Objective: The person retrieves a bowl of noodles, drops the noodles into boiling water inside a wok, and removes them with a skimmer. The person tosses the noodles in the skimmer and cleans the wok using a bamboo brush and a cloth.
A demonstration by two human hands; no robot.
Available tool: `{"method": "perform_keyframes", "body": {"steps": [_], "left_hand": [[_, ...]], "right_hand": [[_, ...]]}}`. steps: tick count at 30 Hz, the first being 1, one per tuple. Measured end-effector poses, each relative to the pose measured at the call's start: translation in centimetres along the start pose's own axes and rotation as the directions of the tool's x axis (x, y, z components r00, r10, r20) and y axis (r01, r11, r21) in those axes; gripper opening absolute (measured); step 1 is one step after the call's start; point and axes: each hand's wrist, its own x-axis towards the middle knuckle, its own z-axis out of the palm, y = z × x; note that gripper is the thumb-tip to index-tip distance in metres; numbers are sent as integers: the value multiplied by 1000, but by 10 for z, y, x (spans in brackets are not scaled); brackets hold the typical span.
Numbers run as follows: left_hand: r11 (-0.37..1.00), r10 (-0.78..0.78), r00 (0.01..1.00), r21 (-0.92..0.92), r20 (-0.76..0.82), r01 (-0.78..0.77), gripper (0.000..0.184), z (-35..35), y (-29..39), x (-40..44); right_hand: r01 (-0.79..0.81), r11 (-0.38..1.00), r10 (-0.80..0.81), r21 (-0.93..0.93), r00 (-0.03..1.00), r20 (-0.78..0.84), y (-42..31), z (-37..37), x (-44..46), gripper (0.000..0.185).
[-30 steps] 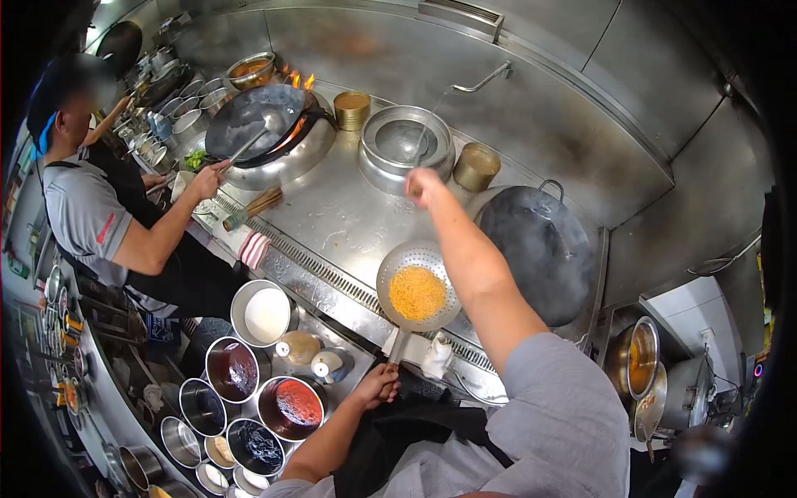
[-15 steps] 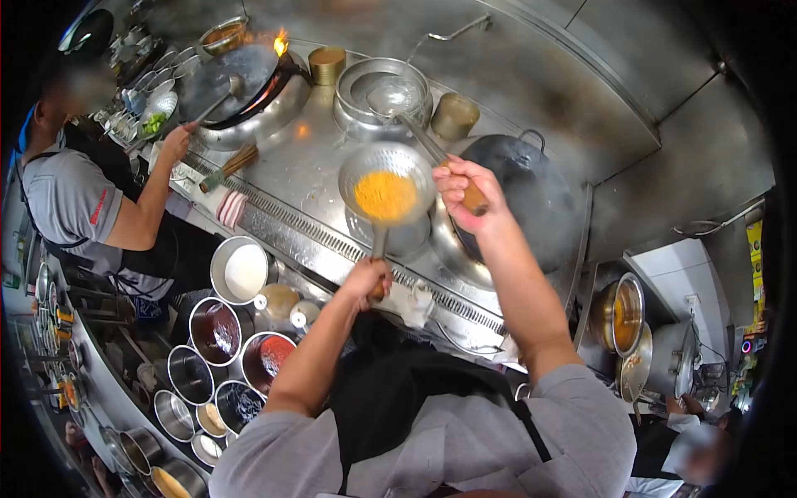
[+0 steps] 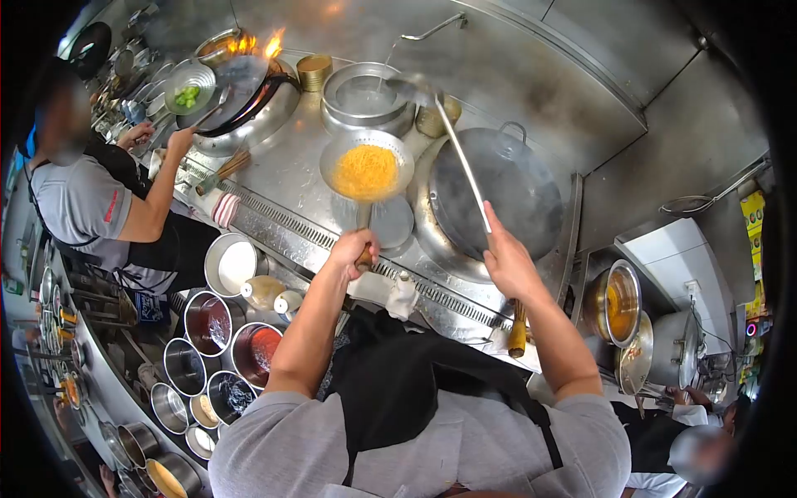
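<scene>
the steel worktop point(image 3: 282, 183) spreads in front of you, with the dark, steaming wok point(image 3: 498, 195) on its right and the round metal pot point(image 3: 353, 120) beyond your strainer point(image 3: 337, 156). that perforated strainer is over the worktop, to the left of the wok and on your side of the pot. its long axis runs nearly straight away from your body: grip toward you, bowl pointing to the pot.

your ladle point(image 3: 462, 158) lies on a slant, its wooden grip near your right forearm and its blurred bowl up and to the left, by the can point(image 3: 440, 118) and the far side of the pot.

your two hands are well apart. your left hand point(image 3: 355, 251) is wrapped around the strainer's wooden grip. your right hand point(image 3: 512, 266) is at the ladle's shaft with its fingers stretched along it; whether it is clamped tight you cannot tell from here.

the step in hand seems to be managing the loaded strainer and the ladle at once. the next move calls for a level strainer and a surer hold on the ladle, so the yellow noodles point(image 3: 365, 172) heaped in the bowl don't slide over its rim.
</scene>
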Motion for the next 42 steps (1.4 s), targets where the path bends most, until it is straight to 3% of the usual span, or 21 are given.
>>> {"method": "perform_keyframes", "body": {"steps": [1, 2, 4, 6, 7, 9, 10, 12, 13, 14, 16, 20, 24, 26, 30, 32, 35, 36, 38, 39, 42], "left_hand": [[1000, -1, 1000, -30, -14, 1, 6, 2, -4, -9], [998, -6, 1000, -58, -29, 5, 6, 3, -7, -15], [996, -18, 1000, -84, -6, 17, 5, 4, -8, -16], [996, -15, 1000, -88, -9, 15, 5, 7, -4, -11], [998, -9, 999, -69, -46, 6, 7, 17, 5, -15], [998, 59, 998, -15, -34, -60, 11, 26, 17, -16], [992, 123, 992, 37, -24, -122, 15, 30, 24, -18], [980, 189, 982, 64, 0, -189, 23, 41, 27, -24], [934, 320, 945, 144, 67, -326, 26, 37, 23, -15], [866, 432, 891, 210, 141, -453, 28, 35, 20, -11], [887, 374, 922, 252, 100, -387, 29, 39, 25, -8], [986, 154, 984, 52, 85, -158, 29, 37, 28, -28], [999, 50, 997, -2, 58, -50, 16, 15, 4, -51], [999, 31, 998, -24, 55, -30, 11, -10, -11, -48], [978, -117, 993, 173, 9, 114, 11, -56, -54, -48], [980, -133, 991, 145, -31, 136, 12, -54, -60, -70], [969, -163, 986, 181, -43, 168, 26, -58, -64, -90], [970, -159, 986, 180, -48, 165, 26, -60, -63, -95], [958, -196, 980, 209, -21, 196, 26, -65, -64, -104], [951, -202, 978, 228, -45, 207, 26, -65, -63, -111], [938, -235, 970, 248, -64, 243, 27, -63, -64, -125]], "right_hand": [[-146, 986, 140, 84, 987, 80, -18, -22, -7, 84], [-143, 986, 137, 86, 988, 77, -20, -24, -13, 84], [43, 993, -24, 110, 985, -173, -23, -24, -24, 85], [48, 996, -27, 79, 968, -250, -30, -15, -25, 86], [-3, 921, 69, 390, 986, -155, -36, -15, -22, 85], [-18, 502, 52, 865, 999, -10, -51, -15, -11, 84], [64, 307, -54, 950, 997, -50, -54, -8, -2, 84], [-82, -110, -153, 990, 986, 65, -72, -13, 18, 82], [-150, -316, -293, 937, 954, 54, -64, -4, 35, 78], [-144, -321, -286, 936, 957, 49, -58, -1, 52, 78], [-137, -352, -400, 926, 916, -17, -57, -3, 75, 80], [-20, -244, -282, 970, 958, -51, -67, -30, 52, 78], [-85, -301, -249, 950, 968, 8, -43, -23, 22, 77], [-186, -356, -151, 916, 979, 140, -25, -5, 22, 73], [-349, -321, -78, 880, 936, 343, 14, 52, 88, 70], [-383, -176, 25, 907, 919, 393, 26, 84, 150, 71], [-360, 261, 194, 896, 928, 317, 11, 125, 251, 74], [-346, 442, 247, 828, 934, 259, 6, 143, 285, 75], [-169, 886, 198, 432, 980, -23, 21, 201, 357, 75], [-163, 885, 191, 437, 981, -21, 27, 212, 383, 75], [-399, 357, 225, 845, 914, 337, 30, 237, 447, 41]]}}
